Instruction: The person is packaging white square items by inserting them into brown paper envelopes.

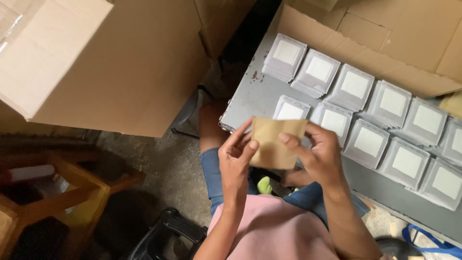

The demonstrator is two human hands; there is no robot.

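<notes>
A small brown paper pouch sits right in the middle, held up in the air above the person's lap, just off the near edge of the bench. The left hand pinches its left edge, thumb in front and fingers behind, a narrow grip closed on the paper. The right hand has the right edge, thumb laid across the front near the top, fingers curled behind, grip closed on the pouch too. Just beyond it, on the grey bench, lie rows of grey packets with white square centres, stacked in overlapping piles running off to the right. Behind them stands a flattened cardboard sheet. Up at the left, a big cardboard box looms. Below, blue jeans, a pink shirt, and a wooden frame on the floor at left.
</notes>
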